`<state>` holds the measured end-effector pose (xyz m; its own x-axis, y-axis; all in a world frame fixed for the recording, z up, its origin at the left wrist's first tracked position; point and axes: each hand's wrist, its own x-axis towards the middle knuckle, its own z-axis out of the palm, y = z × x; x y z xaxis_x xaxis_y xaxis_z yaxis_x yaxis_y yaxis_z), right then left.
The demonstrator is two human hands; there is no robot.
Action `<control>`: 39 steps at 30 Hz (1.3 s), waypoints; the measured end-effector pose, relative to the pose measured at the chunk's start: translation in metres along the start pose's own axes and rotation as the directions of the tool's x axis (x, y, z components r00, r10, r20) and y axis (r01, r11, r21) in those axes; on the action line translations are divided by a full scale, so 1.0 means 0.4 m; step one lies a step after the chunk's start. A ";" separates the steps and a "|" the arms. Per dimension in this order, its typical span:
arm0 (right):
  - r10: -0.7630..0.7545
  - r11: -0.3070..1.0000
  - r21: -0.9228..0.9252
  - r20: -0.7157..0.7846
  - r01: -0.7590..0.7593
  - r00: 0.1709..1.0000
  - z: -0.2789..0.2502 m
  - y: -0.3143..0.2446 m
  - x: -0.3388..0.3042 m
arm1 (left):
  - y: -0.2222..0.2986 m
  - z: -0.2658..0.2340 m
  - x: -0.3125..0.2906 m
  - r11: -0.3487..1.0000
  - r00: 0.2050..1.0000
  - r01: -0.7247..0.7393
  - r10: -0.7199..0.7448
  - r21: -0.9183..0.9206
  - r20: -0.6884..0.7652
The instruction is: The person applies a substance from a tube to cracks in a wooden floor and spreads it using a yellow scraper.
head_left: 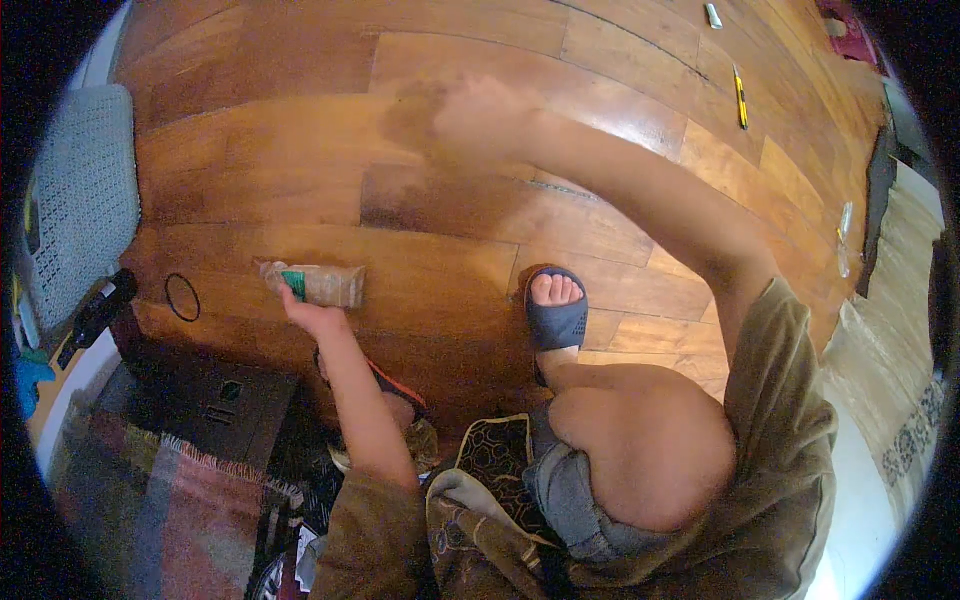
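Note:
My left hand is closed on the near side of a clear, crinkled plastic package with a green label, low over the wooden floor. Whether it is a bag or a soft bottle I cannot tell. My right hand is stretched far forward over the floor, smeared by motion. Its fingers cannot be made out, nor whether anything is in them. A dark patch, perhaps its shadow, lies just left of it.
A thin black ring lies left of the package, near a black object and a grey woven basket. At the far right are a yellow cutter knife and a small white tube. My sandalled foot stands mid-floor.

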<state>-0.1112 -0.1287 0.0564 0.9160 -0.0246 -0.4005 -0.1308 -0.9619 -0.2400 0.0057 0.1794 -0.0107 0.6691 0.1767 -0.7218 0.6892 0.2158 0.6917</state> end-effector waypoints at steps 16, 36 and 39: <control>0.112 0.993 0.043 0.026 -0.113 0.993 0.004 -0.146 -0.008 | -0.001 0.009 0.003 0.997 1.000 0.005 -0.003 -0.071 0.029; 0.322 0.946 -0.086 0.209 -0.311 0.923 -0.016 -0.158 -0.052 | -0.010 -0.023 0.030 0.993 0.998 0.049 -0.043 -0.108 0.054; 0.364 0.931 -0.015 -0.032 -0.365 0.931 0.029 -0.154 -0.095 | -0.010 -0.033 0.041 0.995 0.999 0.030 -0.025 -0.100 0.044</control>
<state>-0.1423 -0.0651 0.0759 0.8170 -0.3818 -0.4322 -0.4503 -0.8906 -0.0645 0.0104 0.1941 -0.0254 0.6631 0.1283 -0.7374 0.6776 0.3157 0.6642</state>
